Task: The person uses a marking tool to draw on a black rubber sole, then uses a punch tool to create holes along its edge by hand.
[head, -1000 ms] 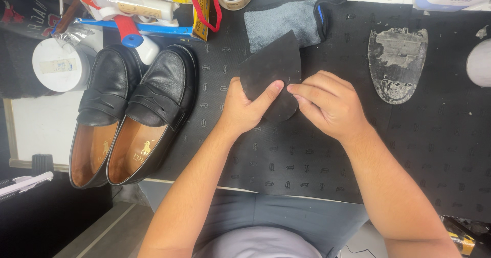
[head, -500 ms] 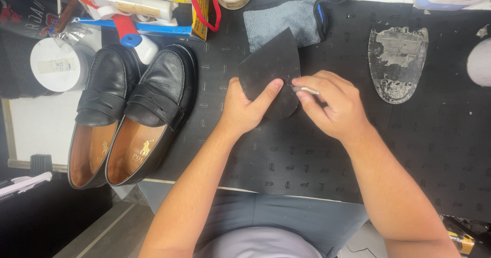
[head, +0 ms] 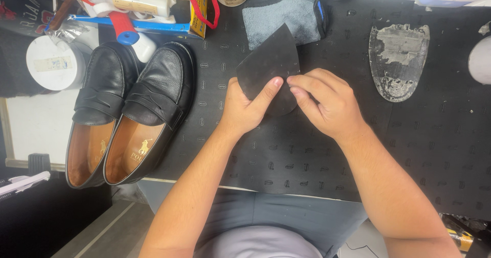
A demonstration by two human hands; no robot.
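Sole piece [head: 268, 66], dark and teardrop-shaped, lies flat on the black mat [head: 286, 155] that covers the surface, pointed end away from the person, rounded end under both hands.

Left hand [head: 245, 107]: palm on the mat, thumb pressed along the lower left of the sole piece, pinning it. Right hand [head: 325, 102]: fingers curled, tips together at the piece's lower right edge, touching it. Half a second ago a thin pale tool showed in those fingers; now none is visible, so whether the hand holds anything cannot be told. The sole piece itself sits where it did a second ago. Judgement: work at that edge is in small touches, not repositioning.

Left of the hands: a pair of black loafers [head: 133, 109], side by side, tan linings showing, toes away.

Farther out: a grey cloth [head: 284, 17] just beyond the piece's tip, a worn, glue-crusted old sole [head: 399, 61] well to the right, a white tub [head: 53, 63] and tubes and bottles at far left.
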